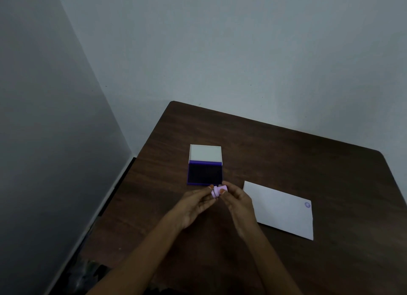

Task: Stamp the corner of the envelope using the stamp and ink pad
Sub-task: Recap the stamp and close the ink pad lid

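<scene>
A small pale-purple stamp (217, 191) lies sideways between my two hands, just above the table. My left hand (193, 204) pinches its left end and my right hand (236, 203) pinches its right end. Directly behind the hands sits the ink pad (205, 172), open, with a dark pad in a purple case and its white lid (205, 152) folded back. A white envelope (280, 209) lies flat to the right of my right hand. A round purple stamp mark (307, 204) shows in its far right corner.
The dark brown wooden table (286, 151) stands in a corner between two grey walls. Its left edge runs close to the left wall, with a narrow gap to the floor. Dark clutter lies on the floor at the lower left.
</scene>
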